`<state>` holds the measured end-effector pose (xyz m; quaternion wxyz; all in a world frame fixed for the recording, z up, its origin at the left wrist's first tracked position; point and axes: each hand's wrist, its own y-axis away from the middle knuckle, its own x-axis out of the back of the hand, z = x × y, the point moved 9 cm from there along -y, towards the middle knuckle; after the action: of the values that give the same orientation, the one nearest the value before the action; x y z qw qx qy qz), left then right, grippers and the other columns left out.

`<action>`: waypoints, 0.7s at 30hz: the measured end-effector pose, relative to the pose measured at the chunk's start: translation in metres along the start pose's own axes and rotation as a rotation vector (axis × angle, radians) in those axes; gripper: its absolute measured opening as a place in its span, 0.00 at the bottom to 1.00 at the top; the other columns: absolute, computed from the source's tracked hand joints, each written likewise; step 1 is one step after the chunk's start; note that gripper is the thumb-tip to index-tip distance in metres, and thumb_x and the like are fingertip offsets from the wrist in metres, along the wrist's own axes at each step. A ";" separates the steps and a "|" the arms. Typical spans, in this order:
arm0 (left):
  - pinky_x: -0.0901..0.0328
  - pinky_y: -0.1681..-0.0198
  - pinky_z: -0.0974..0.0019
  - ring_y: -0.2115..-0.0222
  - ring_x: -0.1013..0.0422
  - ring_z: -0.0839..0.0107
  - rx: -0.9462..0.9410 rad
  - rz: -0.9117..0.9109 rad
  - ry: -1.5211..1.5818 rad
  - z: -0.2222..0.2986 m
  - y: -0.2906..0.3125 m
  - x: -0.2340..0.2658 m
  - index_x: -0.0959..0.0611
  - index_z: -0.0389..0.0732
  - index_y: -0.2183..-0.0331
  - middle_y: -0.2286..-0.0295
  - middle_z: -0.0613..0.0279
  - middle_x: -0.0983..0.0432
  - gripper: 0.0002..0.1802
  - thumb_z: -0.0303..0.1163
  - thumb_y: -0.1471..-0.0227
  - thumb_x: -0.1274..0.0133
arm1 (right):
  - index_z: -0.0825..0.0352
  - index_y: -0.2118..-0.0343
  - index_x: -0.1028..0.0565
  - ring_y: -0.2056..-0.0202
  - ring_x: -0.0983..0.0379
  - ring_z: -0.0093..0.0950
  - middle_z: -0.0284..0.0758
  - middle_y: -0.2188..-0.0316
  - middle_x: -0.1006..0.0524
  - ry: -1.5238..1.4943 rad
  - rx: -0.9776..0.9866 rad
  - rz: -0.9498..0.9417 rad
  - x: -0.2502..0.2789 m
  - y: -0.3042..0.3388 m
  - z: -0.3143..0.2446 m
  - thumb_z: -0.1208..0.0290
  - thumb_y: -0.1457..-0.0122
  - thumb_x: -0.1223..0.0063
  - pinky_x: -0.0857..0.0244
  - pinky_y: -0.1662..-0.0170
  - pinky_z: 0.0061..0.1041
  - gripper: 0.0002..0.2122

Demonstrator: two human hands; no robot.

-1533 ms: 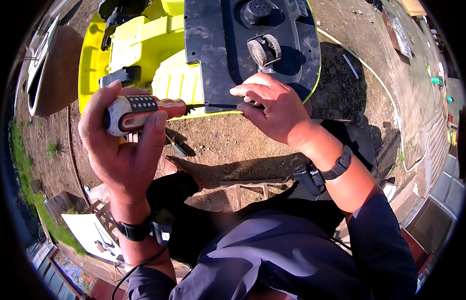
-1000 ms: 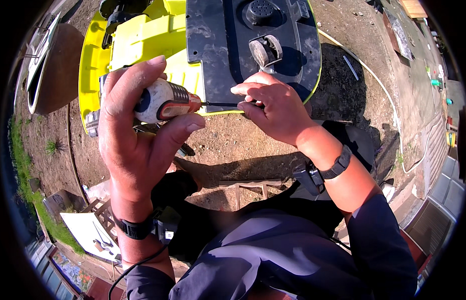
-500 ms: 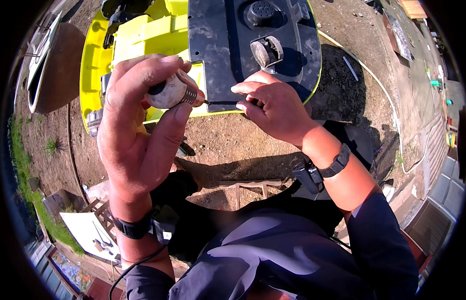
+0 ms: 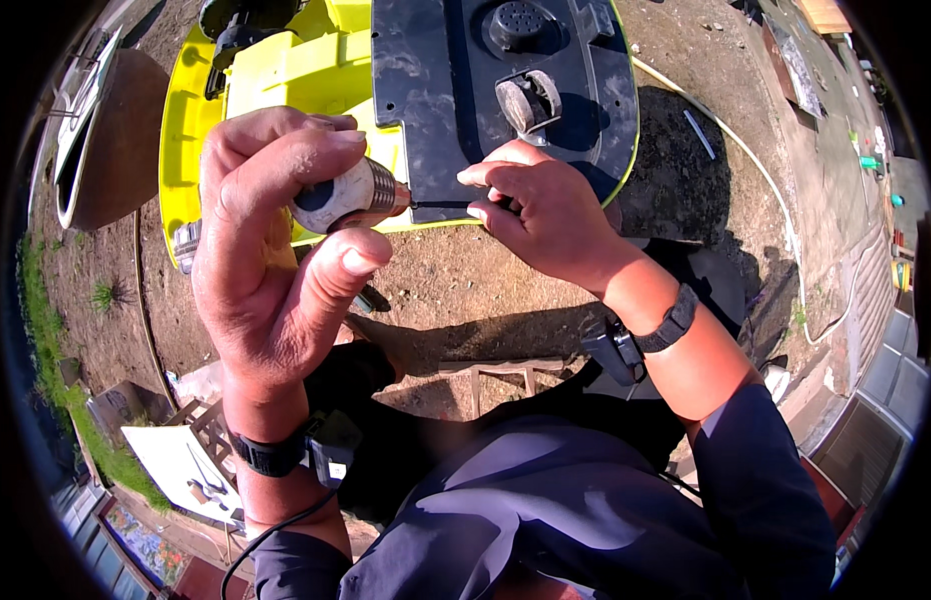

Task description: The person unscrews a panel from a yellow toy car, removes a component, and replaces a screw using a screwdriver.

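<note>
– Where's the screwdriver [image 4: 350, 200]?
– Lying crosswise at the black panel's [image 4: 430, 140] near edge: handle just left of the panel's near-left corner, thin dark shaft along that edge.
– And the hands?
– The left hand [image 4: 260, 250] curls its fingers over the handle, thumb below. The right hand [image 4: 555, 215] is half curled at the shaft's far end; its own fingers hide the tip, so I can't tell what it pinches.
– What stands in the way?
– A small caster wheel [image 4: 530, 100] rises from the panel, just beyond the right hand, with a round vented cap [image 4: 518, 25] farther off. Left of the panel is the yellow body [image 4: 295, 75], partly behind the left hand.
– Edges, room?
– A yellow rim follows the panel's rounded right end; right of that lie shaded ground, a white strip [image 4: 700, 135] and a pale hose [image 4: 723, 126]. On the panel's near side, sunlit ground [image 4: 465, 275] stretches to a wooden frame [image 4: 500, 368].
</note>
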<state>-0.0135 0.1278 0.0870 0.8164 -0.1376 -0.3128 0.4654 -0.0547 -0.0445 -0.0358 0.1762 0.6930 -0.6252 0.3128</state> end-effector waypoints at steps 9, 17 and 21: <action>0.36 0.48 0.64 0.56 0.28 0.64 -0.014 0.027 -0.166 0.003 -0.005 0.003 0.22 0.32 0.51 0.55 0.51 0.28 0.18 0.32 0.40 0.45 | 0.64 0.56 0.21 0.71 0.24 0.28 0.35 0.66 0.24 0.009 0.010 0.011 0.001 0.000 0.001 0.71 0.43 0.40 0.32 0.67 0.26 0.11; 0.36 0.44 0.62 0.51 0.26 0.62 -0.021 -0.025 -0.245 0.004 -0.018 -0.005 0.21 0.35 0.49 0.55 0.52 0.24 0.20 0.39 0.35 0.49 | 0.63 0.57 0.22 0.71 0.23 0.28 0.36 0.66 0.24 0.051 0.039 0.024 0.000 -0.001 0.001 0.72 0.44 0.40 0.31 0.68 0.27 0.12; 0.36 0.44 0.62 0.51 0.27 0.62 0.125 -0.014 -0.114 -0.003 -0.021 -0.006 0.21 0.35 0.49 0.55 0.53 0.24 0.19 0.37 0.37 0.47 | 0.63 0.56 0.22 0.72 0.23 0.28 0.35 0.65 0.24 0.030 0.066 0.056 -0.002 -0.001 -0.001 0.72 0.44 0.40 0.30 0.67 0.27 0.12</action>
<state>0.0001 0.1123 0.0935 0.8076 -0.0573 -0.3299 0.4855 -0.0542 -0.0425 -0.0359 0.1536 0.6757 -0.6311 0.3487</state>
